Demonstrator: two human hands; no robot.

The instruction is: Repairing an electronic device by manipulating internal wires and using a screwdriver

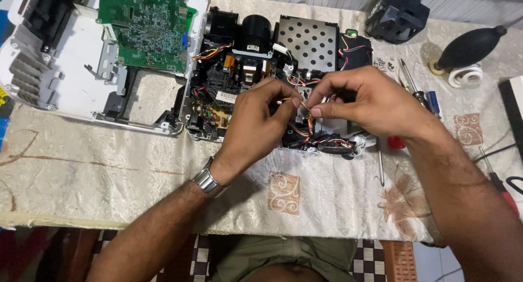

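My left hand (256, 124) and right hand (362, 99) meet over the opened projector chassis (272, 80), fingertips pressed together on a thin bundle of red, yellow and black wires (306, 118). Both pinch the same stretch, thumbs against forefingers, just beside each other. The bundle's long axis runs from my pinch down toward me, ending at the chassis's near edge. Beyond my fingers sits a perforated metal plate (309, 42). Well off past my left wrist lies a green circuit board (144, 26); screwdrivers (419, 94) lie beside my right hand.
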